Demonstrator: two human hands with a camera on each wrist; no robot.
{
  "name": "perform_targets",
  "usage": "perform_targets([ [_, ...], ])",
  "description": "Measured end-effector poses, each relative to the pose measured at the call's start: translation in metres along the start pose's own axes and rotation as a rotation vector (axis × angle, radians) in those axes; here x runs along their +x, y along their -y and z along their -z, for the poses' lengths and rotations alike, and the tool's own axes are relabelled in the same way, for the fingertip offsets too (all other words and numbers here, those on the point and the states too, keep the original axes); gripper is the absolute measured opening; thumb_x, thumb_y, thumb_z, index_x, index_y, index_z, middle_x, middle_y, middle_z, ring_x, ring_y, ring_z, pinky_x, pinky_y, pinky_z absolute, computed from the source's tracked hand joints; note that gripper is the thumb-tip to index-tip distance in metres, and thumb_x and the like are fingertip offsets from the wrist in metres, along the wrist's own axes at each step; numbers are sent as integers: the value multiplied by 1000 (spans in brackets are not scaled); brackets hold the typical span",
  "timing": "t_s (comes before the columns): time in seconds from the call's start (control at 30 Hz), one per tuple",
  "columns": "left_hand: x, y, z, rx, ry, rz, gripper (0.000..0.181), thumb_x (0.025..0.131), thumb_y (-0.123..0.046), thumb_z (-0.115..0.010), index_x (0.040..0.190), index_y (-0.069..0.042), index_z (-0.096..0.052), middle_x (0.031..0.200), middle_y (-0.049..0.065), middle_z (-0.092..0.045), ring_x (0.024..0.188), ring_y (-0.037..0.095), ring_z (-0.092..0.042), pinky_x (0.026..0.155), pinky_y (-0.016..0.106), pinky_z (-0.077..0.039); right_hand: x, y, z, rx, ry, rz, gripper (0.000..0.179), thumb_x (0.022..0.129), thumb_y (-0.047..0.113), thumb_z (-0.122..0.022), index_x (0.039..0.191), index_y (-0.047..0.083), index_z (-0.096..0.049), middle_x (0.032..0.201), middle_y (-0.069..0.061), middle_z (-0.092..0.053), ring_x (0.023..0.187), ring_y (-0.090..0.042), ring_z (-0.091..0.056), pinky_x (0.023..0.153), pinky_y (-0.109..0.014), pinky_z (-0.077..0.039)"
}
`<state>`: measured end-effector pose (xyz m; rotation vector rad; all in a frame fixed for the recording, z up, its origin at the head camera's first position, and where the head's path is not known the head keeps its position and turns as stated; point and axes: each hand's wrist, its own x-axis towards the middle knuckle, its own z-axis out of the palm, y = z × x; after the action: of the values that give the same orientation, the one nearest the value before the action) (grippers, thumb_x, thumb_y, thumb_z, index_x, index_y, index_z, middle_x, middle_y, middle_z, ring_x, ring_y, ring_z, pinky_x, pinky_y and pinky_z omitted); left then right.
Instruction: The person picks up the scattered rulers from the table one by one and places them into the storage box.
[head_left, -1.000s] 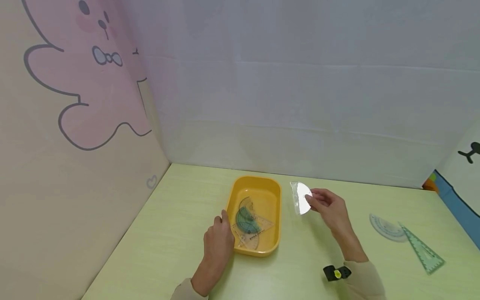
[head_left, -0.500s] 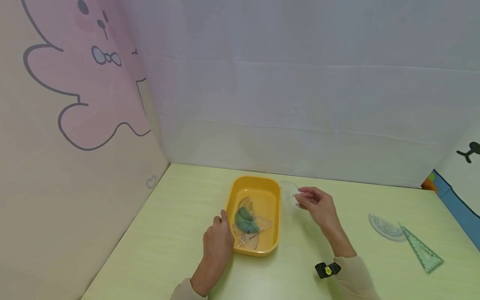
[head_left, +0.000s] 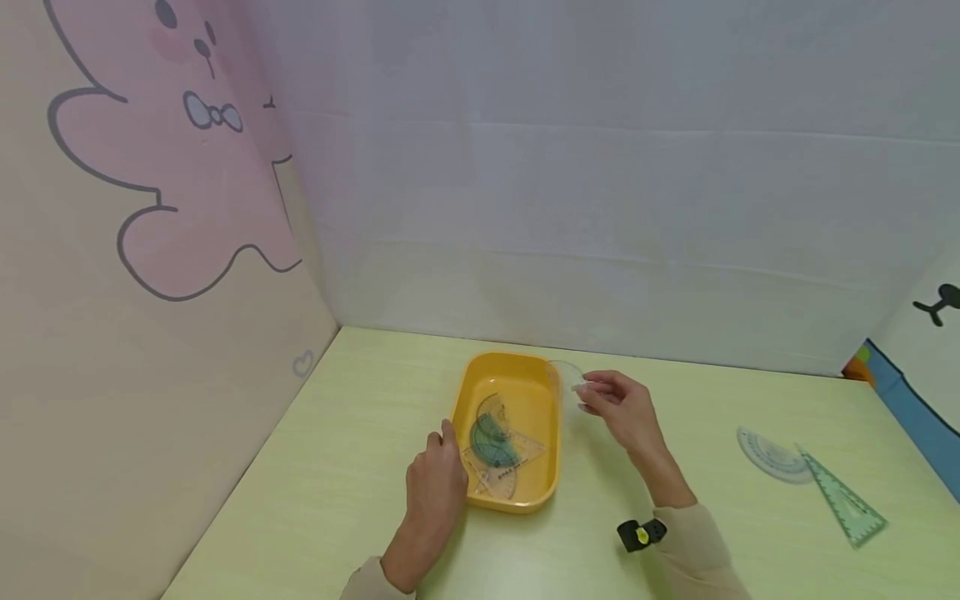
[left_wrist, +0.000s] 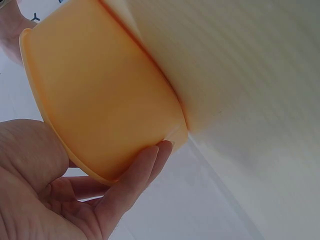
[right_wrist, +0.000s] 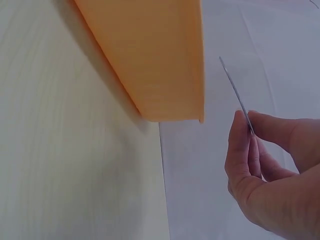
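pale green table (head_left: pixel 300 467) | yellow tray (head_left: pixel 527 400) | clear protractor (head_left: pixel 774 458) | green set square (head_left: pixel 857 525)

One glossy yellow rectangular tray (head_left: pixel 534 396), rounded corners, on a pale yellow-green table (head_left: pixel 300 492); left hand (head_left: pixel 437 479) gripping its left side. Contents: one translucent green half-round protractor (head_left: pixel 493 450), overlapping clear drawing pieces (head_left: pixel 531 450). One thin clear half-round protractor (head_left: pixel 567 375), pinched by the right hand (head_left: pixel 622 412), overlapping the tray's right rim in view. Farther right, on the table: one clear graduated protractor (head_left: pixel 774 457) just beside one translucent green triangular set square (head_left: pixel 842 498). Left wall: pink cartoon animal (head_left: pixel 217 167), bow tie (head_left: pixel 214 115).
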<state>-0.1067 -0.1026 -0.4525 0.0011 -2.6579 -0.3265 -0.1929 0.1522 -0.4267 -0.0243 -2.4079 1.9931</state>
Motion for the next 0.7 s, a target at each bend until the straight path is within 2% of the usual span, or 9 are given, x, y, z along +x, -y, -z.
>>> perform_targets([
  [0.2, 0, 0, 0, -2, 15, 7, 38, 84, 6, -75, 121, 12, -64, 84, 19, -65, 54, 31, -64, 47, 38, -53, 2, 2, -7, -3, 7, -12, 34, 99, 7, -68, 129, -7, -61, 112, -20, -67, 101, -34, -70, 80, -23, -58],
  [0.43, 1, 0, -1, 0, 6, -2, 39, 84, 6, -75, 120, 11, -65, 83, 18, -64, 53, 31, -64, 46, 38, -53, 3, 2, -12, -10, -2, -3, 34, 98, 8, -70, 127, -7, -62, 111, -19, -66, 95, -25, -71, 79, -24, -58],
  [0.57, 1, 0, 0, -3, 14, -2, 39, 84, 6, -75, 121, 11, -64, 84, 18, -64, 54, 31, -64, 47, 38, -53, 5, 2, -17, -10, 0, 5, 32, 97, 8, -71, 124, -6, -64, 109, -18, -67, 90, -19, -71, 81, -30, -59],
  [0.7, 1, 1, 0, -1, 31, 14, 39, 85, 5, -75, 122, 11, -63, 85, 19, -64, 54, 31, -64, 47, 38, -53, 8, 3, -24, -3, 21, 43, 29, 96, 6, -71, 122, -7, -65, 107, -21, -68, 88, -20, -72, 83, -37, -59],
])
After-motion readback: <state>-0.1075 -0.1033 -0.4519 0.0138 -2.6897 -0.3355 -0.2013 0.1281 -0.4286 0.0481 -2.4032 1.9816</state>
